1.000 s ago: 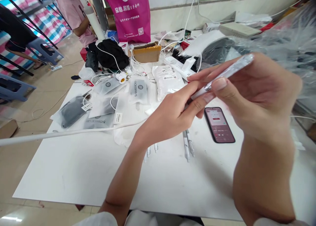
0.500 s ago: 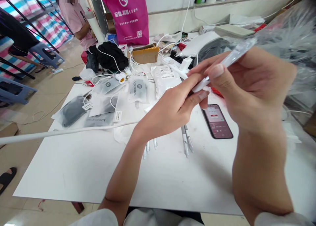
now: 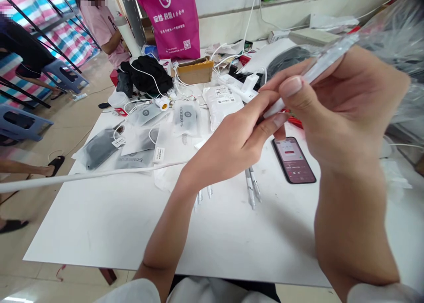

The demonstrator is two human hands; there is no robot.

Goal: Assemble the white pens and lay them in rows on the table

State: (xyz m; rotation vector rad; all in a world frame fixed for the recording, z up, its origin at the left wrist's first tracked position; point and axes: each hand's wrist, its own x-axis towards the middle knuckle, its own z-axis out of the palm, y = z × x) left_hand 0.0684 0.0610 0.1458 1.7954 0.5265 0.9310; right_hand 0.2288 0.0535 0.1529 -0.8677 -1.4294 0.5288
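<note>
My right hand (image 3: 344, 113) is raised over the white table (image 3: 115, 232) and pinches a white pen in a clear plastic sleeve (image 3: 326, 60), thumb on top. The pen slants up to the right. My left hand (image 3: 238, 142) meets it from below, fingertips closed on the pen's lower end. Several loose white pens (image 3: 251, 188) lie on the table under my hands. A phone (image 3: 293, 160) with a lit screen lies just right of them.
Bagged goods (image 3: 185, 119) and dark pouches (image 3: 99, 148) cover the table's far left. A cardboard box (image 3: 195, 71), black cloth, cables and a pink bag (image 3: 174, 18) stand behind. A white cord (image 3: 82, 177) crosses the table. A person in pink (image 3: 106, 24) stands far left.
Both hands and the sleeved pen have risen slightly, and the pen's upper end has swung further right. A foot has come into view at the far left.
</note>
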